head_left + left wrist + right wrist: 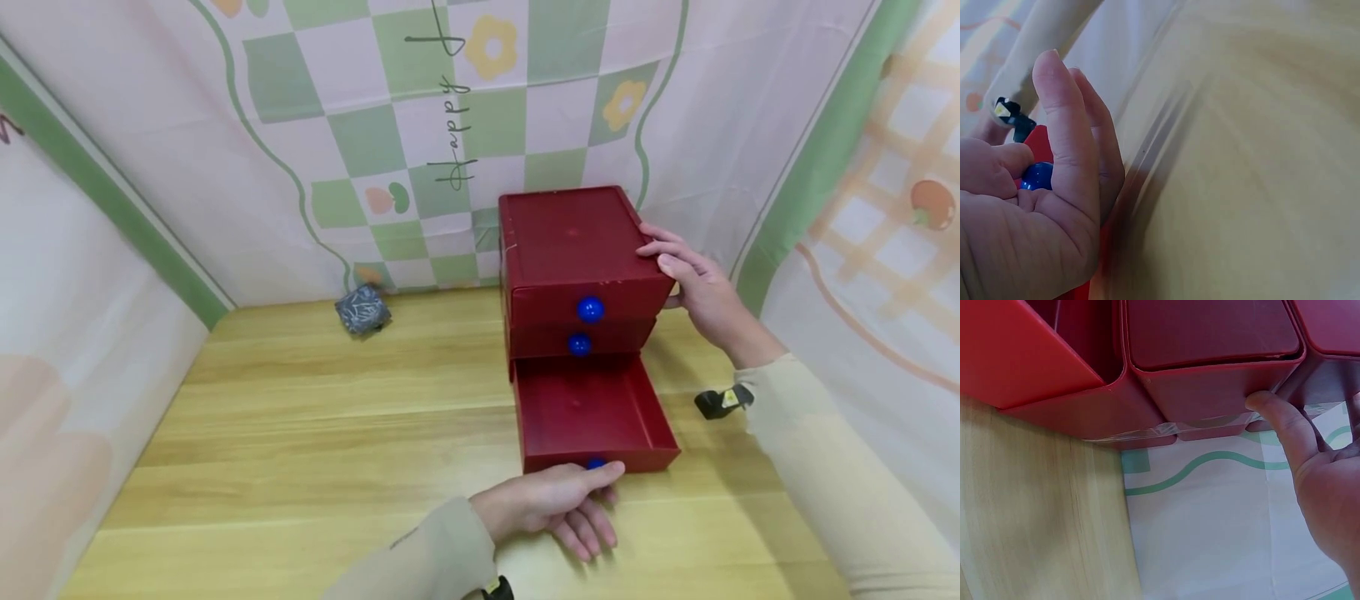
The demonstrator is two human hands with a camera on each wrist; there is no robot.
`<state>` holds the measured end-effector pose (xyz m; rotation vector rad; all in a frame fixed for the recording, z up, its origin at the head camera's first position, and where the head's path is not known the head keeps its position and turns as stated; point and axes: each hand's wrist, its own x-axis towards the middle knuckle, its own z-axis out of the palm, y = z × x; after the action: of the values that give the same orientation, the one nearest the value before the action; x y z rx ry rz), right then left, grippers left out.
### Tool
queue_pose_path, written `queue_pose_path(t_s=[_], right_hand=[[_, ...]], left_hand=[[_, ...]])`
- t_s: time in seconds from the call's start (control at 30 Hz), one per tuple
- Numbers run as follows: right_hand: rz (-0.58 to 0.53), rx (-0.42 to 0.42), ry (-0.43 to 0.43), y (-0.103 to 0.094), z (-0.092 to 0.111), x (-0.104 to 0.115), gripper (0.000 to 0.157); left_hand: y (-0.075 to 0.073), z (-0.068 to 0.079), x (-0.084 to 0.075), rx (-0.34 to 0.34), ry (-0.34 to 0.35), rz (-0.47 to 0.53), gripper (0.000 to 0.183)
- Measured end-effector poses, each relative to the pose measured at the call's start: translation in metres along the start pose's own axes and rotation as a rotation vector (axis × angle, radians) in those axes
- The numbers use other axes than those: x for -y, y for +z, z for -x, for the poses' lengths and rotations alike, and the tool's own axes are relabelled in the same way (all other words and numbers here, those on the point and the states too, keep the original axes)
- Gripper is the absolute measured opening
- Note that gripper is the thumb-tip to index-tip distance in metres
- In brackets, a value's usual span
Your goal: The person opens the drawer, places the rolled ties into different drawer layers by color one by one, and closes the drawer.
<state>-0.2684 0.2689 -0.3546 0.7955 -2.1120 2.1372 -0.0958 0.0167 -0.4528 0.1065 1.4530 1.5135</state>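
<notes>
A red three-drawer cabinet stands on the table with its bottom drawer pulled out, its inside bare. My left hand is at the drawer's front, where thumb and forefinger pinch the blue knob; the other fingers extend past it. Against the cabinet's right side lies my right hand, its fingers along the upper edge. The right wrist view has the thumb touching the side wall. Two more blue knobs, the top one and the middle one, sit on closed drawers.
On the wooden table, a small dark grey patterned packet lies at the back left. A checkered curtain hangs behind the cabinet, with more cloth on both sides. Clear tape runs along the cabinet's side.
</notes>
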Motion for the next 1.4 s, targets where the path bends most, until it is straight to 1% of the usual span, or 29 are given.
queue_pose_path(t_s=[0.33, 0.6, 1.1, 1.4], right_hand=[[-0.018, 0.002, -0.001, -0.002, 0.001, 0.001, 0.031], [-0.022, 0.010, -0.009, -0.001, 0.000, -0.001, 0.031], [-0.008, 0.008, -0.009, -0.002, 0.000, -0.001, 0.032], [-0.010, 0.006, -0.007, -0.001, 0.001, 0.000, 0.032]], left_hand=[[0.002, 0.006, 0.005, 0.021, -0.007, 0.003, 0.054], [0.005, 0.004, 0.012, 0.013, -0.003, 0.009, 0.052], [0.003, 0.001, 0.013, 0.010, -0.016, -0.003, 0.056], [0.003, -0.003, 0.013, -0.005, -0.004, 0.003, 0.056]])
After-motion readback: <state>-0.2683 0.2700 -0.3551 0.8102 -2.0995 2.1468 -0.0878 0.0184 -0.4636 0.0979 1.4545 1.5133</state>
